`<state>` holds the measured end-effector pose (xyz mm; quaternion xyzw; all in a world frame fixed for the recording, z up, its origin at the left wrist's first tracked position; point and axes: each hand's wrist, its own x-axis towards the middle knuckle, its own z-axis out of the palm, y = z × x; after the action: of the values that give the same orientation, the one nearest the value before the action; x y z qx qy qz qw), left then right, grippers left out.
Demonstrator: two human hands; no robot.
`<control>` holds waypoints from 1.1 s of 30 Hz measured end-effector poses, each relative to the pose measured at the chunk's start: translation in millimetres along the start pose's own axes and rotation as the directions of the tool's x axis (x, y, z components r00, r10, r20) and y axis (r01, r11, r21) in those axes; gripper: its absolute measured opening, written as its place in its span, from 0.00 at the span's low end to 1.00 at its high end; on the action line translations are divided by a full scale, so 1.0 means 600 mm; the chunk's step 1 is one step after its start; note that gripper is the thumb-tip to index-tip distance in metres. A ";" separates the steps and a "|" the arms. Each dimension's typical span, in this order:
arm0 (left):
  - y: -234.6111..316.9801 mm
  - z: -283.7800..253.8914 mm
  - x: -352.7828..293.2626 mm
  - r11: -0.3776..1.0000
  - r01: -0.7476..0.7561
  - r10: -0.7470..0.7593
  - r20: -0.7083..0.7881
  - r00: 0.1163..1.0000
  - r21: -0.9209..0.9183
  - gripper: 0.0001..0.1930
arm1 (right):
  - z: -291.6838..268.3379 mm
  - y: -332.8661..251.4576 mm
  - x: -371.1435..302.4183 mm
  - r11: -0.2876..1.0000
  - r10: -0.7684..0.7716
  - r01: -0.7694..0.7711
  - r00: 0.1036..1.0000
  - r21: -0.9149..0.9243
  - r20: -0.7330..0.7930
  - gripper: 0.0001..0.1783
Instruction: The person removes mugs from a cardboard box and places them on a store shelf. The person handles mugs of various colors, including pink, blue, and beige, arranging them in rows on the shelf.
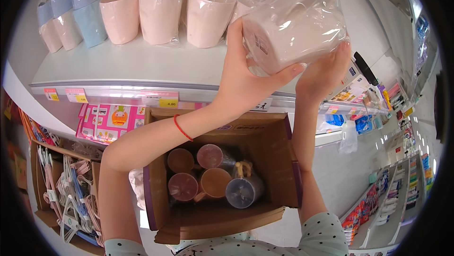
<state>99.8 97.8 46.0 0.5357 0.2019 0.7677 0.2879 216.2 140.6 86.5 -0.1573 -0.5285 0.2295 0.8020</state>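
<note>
Above the front of the shelf, both my hands hold a pale cup (300,31) wrapped in clear plastic, tipped on its side with its labelled base facing left. My left hand (250,78) grips the base end, thumb stretched along the underside. Cupped around the lower right side is my right hand (326,71); some of its fingers are hidden behind the wrapping. Left of the held cup, pale pink cups (163,16) in plastic line the shelf (137,64). Below my forearms, an open cardboard box (274,156) holds several coloured mugs, among them a blue mug (243,192).
Stacked blue cups (88,12) stand at the shelf's left end. Pink printed packages (113,122) sit under the shelf edge. A carton of hangers (73,194) is at lower left. Stocked shelving (392,204) runs along the right, beyond the floor (326,180).
</note>
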 end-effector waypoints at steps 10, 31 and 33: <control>-0.002 -0.015 0.008 0.936 -0.302 0.291 0.082 0.953 0.182 0.49 | 0.031 -0.015 -0.027 0.604 0.646 -0.709 0.703 0.363 0.298 0.39; -0.009 -0.020 0.005 0.914 -0.290 0.233 0.216 0.948 0.285 0.47 | 0.013 0.018 -0.040 0.559 0.641 -0.703 0.703 0.440 0.308 0.40; -0.007 -0.018 0.002 0.910 -0.275 0.208 0.233 0.950 0.309 0.45 | 0.008 0.024 -0.039 0.590 0.633 -0.681 0.724 0.434 0.276 0.40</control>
<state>90.3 101.9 40.4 0.6704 0.2331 0.6954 0.1123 200.9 140.0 63.2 -0.1137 -0.3890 0.6463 0.6465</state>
